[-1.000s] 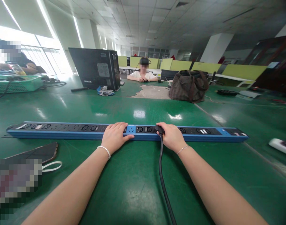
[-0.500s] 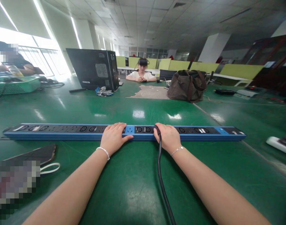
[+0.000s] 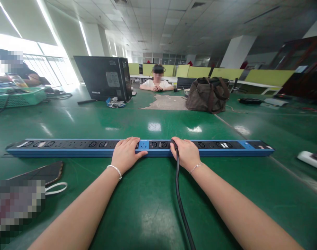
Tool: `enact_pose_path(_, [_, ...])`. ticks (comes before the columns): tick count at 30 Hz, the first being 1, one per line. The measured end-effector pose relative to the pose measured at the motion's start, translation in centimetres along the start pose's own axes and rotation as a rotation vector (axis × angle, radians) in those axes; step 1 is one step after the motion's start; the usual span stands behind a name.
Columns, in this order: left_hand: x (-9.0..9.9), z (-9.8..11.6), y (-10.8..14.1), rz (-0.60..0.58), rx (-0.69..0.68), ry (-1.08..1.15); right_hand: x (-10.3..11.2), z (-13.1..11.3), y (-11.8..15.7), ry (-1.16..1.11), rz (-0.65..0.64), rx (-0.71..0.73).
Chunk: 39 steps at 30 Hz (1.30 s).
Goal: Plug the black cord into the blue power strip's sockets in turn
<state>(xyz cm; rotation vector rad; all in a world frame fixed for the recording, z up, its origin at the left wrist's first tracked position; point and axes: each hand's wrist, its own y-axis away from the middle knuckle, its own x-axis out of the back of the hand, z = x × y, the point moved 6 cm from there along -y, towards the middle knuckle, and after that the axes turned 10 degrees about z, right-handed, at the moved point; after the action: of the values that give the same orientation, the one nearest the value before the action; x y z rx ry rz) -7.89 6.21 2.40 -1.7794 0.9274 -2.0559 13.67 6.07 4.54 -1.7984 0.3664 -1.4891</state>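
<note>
A long blue and black power strip (image 3: 70,152) lies across the green table in front of me, its sockets facing up. My left hand (image 3: 125,152) grips it left of the middle, fingers over the top and thumb along the near side, beside a blue socket. Right of the middle, my right hand (image 3: 186,152) is closed around a black plug (image 3: 174,143) at the strip's sockets. From that plug a black power cord (image 3: 178,189) runs down toward me. The plug's front end is hidden, so I cannot tell how deep it sits in a socket.
A phone (image 3: 36,173) and a blurred-out item with a white loop (image 3: 57,188) lie at left. Farther back are a green basket (image 3: 23,99), a black computer case (image 3: 103,78), gloves (image 3: 115,102) and a brown bag (image 3: 207,95). A person (image 3: 157,83) sits opposite; another sits far left.
The view has shifted very slightly. Both hands keep their hold, and the strip, plug and cord look the same.
</note>
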Motion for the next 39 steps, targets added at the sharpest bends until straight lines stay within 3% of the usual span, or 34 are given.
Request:
enact_pose_path(15, [-0.1, 0.1, 0.0, -0.012, -0.011, -0.007, -0.5, 0.1, 1.2, -0.068, 0.128, -0.009])
enact_pose_path(19, [-0.1, 0.1, 0.0, -0.01, -0.009, -0.004, -0.5, 0.1, 1.2, -0.062, 0.223, 0.035])
enact_pose_path(25, [0.0, 0.1, -0.1, -0.005, -0.012, -0.005, 1.2, -0.4, 1.3, -0.034, 0.42, 0.105])
enact_pose_path(39, [0.0, 0.1, 0.0, 0.004, -0.005, 0.013, 1.4, -0.4, 0.5, -0.067, 0.289, 0.042])
